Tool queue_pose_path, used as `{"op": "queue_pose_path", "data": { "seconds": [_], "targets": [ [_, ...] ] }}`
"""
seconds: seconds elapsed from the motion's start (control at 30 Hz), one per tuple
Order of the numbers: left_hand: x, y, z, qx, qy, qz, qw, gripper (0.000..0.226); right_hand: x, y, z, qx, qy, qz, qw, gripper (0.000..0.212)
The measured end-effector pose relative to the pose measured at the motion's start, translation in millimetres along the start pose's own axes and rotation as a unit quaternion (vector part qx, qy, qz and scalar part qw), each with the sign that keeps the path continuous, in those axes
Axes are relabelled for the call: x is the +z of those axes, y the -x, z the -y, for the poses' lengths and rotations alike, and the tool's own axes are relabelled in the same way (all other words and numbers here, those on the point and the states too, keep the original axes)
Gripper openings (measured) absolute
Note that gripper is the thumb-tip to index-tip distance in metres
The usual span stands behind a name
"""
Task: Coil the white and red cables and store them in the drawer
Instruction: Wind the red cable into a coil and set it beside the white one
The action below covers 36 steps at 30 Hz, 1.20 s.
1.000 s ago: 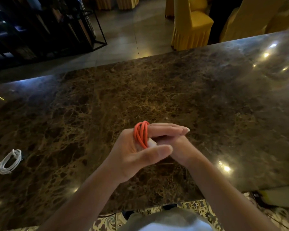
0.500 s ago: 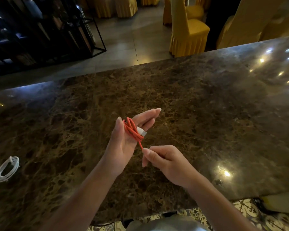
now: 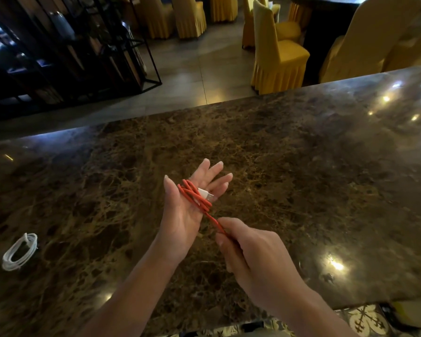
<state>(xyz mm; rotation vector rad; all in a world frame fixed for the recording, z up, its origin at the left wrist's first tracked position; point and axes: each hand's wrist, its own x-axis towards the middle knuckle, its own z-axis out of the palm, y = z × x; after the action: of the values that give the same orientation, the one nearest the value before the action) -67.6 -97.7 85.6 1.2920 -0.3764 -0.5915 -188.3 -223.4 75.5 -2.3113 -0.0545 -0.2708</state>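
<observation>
Presently, left hand (image 3: 187, 210): palm up, fingers straight, matte red cable (image 3: 195, 197) looped across them.
Right hand (image 3: 255, 256): pinches cable's taut tail.
White cable (image 3: 19, 252): coiled oval, far left on glossy veined marble counter (image 3: 301, 166).

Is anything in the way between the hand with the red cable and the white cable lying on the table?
Nothing visible is. The white cable lies coiled on the marble table, off to the left of the left hand, with only bare tabletop between. That hand's fingers are wrapped in the red cable, whose tail the right hand pinches.
</observation>
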Motion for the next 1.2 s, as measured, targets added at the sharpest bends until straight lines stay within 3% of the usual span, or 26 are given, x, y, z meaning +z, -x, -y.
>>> {"op": "queue_pose_path", "data": {
  "seconds": [0.1, 0.23, 0.33, 0.4, 0.5, 0.6, 0.7, 0.83, 0.97, 1.07, 1.2],
  "targets": [
    [1.9, 0.9, 0.7, -0.014, -0.013, -0.001, 1.000, 0.120, -2.2, 0.7, 4.2, -0.015, -0.108, -0.026, 0.994, 0.024],
    [3.8, 2.5, 6.2, -0.031, -0.024, 0.004, 0.999, 0.122, -10.1, -2.0, 4.6, -0.027, -0.217, 0.036, 0.975, 0.024],
    [2.8, 1.9, 6.8, -0.047, -0.030, 0.021, 0.998, 0.124, -14.2, -7.9, -0.2, -0.057, -0.197, 0.045, 0.978, 0.022],
    [4.0, 2.4, 6.9, -0.065, -0.021, 0.037, 0.997, 0.128, -16.3, -13.5, -4.5, -0.075, -0.183, 0.009, 0.980, 0.024],
    [7.2, 5.7, 10.7, -0.086, -0.010, 0.059, 0.995, 0.125, -16.3, -22.6, -10.4, -0.111, -0.077, -0.072, 0.988, 0.017],
    [10.0, 7.6, 15.4, -0.081, -0.017, 0.061, 0.995, 0.119, -16.4, -28.0, -10.4, -0.114, -0.018, -0.082, 0.990, 0.015],
    [11.6, 5.9, 17.0, -0.084, -0.027, 0.052, 0.995, 0.118, -11.3, -28.5, -3.4, -0.086, -0.019, -0.050, 0.995, 0.019],
    [7.5, 6.5, 16.7, -0.076, -0.013, 0.039, 0.996, 0.127, -5.0, -23.4, 5.6, 0.063, -0.173, -0.040, 0.982, 0.050],
    [6.9, 5.3, 16.2, -0.075, 0.002, 0.040, 0.996, 0.134, -18.5, -27.1, 1.7, 0.161, -0.295, -0.096, 0.937, 0.031],
    [10.5, 1.5, 19.3, -0.074, -0.005, 0.055, 0.996, 0.133, -24.9, -29.2, -1.2, 0.148, -0.272, -0.113, 0.944, 0.015],
    [6.7, 2.7, 21.1, -0.061, -0.001, 0.048, 0.997, 0.130, -32.8, -30.0, -5.9, 0.165, -0.222, -0.067, 0.959, 0.019]
  ]
}}
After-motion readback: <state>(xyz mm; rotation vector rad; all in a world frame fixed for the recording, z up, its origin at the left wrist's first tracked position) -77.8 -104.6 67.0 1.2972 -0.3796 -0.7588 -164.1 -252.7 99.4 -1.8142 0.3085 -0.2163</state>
